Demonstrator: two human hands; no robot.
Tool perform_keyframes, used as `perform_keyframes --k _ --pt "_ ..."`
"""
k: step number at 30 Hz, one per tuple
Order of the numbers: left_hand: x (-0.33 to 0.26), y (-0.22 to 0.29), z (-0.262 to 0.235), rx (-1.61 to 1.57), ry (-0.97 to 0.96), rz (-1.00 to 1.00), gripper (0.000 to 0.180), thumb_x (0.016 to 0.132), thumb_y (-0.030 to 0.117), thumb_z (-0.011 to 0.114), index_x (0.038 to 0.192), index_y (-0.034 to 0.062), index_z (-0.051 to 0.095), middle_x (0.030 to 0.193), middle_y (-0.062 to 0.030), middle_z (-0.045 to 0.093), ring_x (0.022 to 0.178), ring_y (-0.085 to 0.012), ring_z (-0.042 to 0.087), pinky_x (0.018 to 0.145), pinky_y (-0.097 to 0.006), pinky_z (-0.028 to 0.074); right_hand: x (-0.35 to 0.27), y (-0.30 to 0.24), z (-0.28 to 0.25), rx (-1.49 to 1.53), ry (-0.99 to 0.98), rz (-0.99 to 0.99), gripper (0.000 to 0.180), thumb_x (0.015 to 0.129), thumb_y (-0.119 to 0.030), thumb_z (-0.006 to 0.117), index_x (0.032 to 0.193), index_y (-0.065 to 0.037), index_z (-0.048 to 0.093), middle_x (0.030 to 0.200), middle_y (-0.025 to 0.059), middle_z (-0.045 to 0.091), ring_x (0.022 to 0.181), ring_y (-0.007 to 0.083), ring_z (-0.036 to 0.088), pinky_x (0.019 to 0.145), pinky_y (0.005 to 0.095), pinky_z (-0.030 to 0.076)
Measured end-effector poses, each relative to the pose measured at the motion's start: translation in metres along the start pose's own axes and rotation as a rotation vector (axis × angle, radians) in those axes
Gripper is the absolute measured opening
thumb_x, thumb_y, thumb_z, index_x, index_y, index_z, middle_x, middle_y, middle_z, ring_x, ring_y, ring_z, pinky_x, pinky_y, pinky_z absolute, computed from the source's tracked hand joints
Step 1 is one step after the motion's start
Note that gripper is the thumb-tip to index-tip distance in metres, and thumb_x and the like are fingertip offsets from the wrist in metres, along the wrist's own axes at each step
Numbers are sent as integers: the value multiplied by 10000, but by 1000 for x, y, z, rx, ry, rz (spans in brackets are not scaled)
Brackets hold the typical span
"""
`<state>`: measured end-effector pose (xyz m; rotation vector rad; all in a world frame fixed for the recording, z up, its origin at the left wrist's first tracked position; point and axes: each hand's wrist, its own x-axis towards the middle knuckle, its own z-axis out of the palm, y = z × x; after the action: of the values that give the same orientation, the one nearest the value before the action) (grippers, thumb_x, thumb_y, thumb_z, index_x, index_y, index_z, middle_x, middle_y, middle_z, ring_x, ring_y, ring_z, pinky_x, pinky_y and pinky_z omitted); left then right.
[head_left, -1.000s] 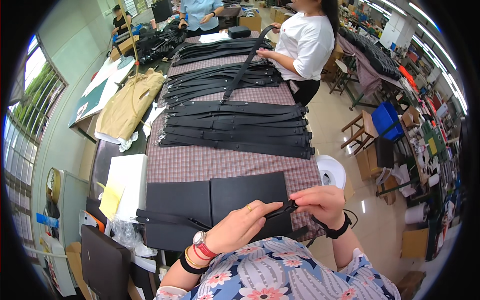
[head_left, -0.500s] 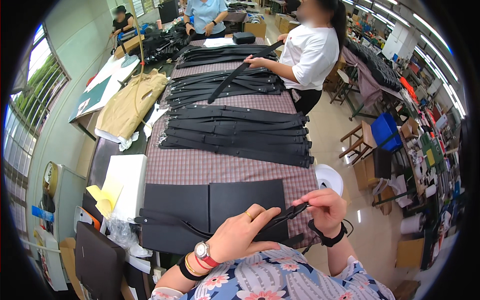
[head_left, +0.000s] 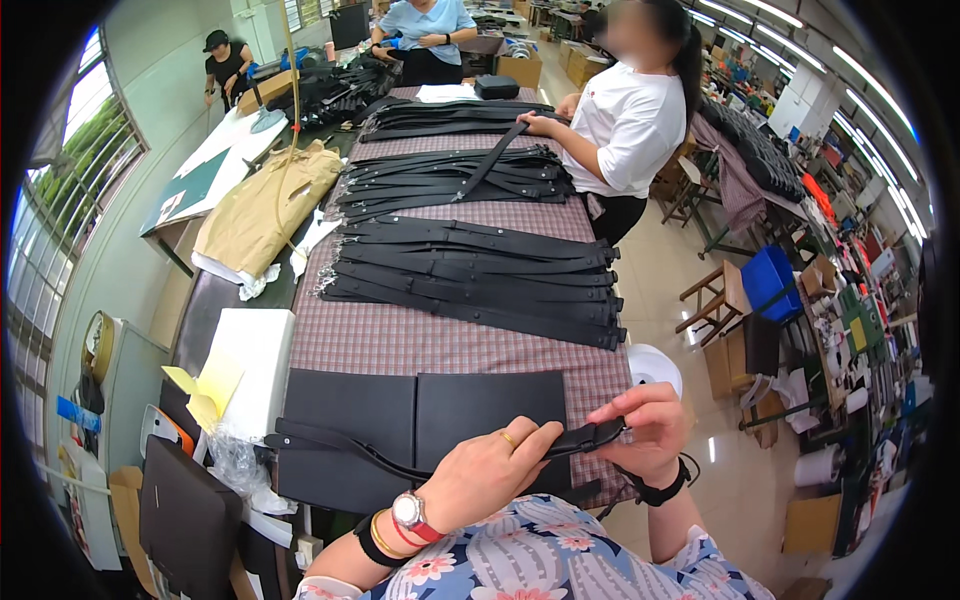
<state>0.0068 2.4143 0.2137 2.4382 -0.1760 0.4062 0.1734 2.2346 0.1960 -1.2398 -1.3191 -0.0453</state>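
A long black strap (head_left: 335,437) runs over two flat black panels (head_left: 348,398) at the near end of the table. My left hand (head_left: 488,462) is closed over the strap's middle, thumb side down and fingers on top. At the strap's right end, where a buckle-like loop (head_left: 598,433) shows, my right hand (head_left: 648,436) pinches between thumb and fingers. A short dark strip (head_left: 582,492) lies beneath, close to my body. Beyond the panels, a row of black straps (head_left: 470,270) with metal snaps lies side by side.
More strap piles (head_left: 440,180) lie farther along the checked cloth (head_left: 400,345). A co-worker in white (head_left: 630,125) stands at the right side holding a strap. A white box (head_left: 250,360) and brown paper (head_left: 265,210) sit left; a white round object (head_left: 655,370) is at the right edge.
My right hand's fingers have spread a little around the strap end, and my left hand has shifted slightly left. The co-worker's strap has moved back, its end now over the middle pile.
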Motion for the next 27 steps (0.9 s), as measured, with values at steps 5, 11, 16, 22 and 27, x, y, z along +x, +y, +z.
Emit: perform_keyframes --k 5,11,16,22,27 --pt "3 5 1 26 8 7 483 825 83 696 1277 42 531 998 -96 599 687 -239 652 579 -326 522 -7 -3 4 -130 92 -44 494 669 51 869 980 -37 495 1031 135 551 860 292 730 737 338 630" --pt "2 12 14 95 165 -34 360 841 127 716 1171 60 589 864 -64 639 680 -205 662 558 -302 509 -7 -8 11 -183 127 -58 488 676 44 867 976 -32 490 990 130 557 821 290 734 706 334 637" --pt "2 11 19 99 259 -13 283 849 164 730 1089 64 618 755 -43 637 615 -196 650 518 -296 487 -9 -10 12 -201 115 -46 490 675 46 868 978 -30 490 989 127 553 828 278 730 715 326 638" --pt "1 6 15 85 238 66 242 830 188 733 999 64 614 688 -37 590 568 -192 619 477 -304 462 -12 -8 13 -158 114 -18 500 665 55 870 980 -31 492 1006 129 547 855 264 725 740 322 630" --pt "0 8 16 17 333 122 160 837 186 717 873 78 604 591 -38 539 503 -219 580 453 -343 443 -20 -6 16 -137 122 45 543 620 49 899 979 -40 501 971 135 577 835 240 717 726 293 606"
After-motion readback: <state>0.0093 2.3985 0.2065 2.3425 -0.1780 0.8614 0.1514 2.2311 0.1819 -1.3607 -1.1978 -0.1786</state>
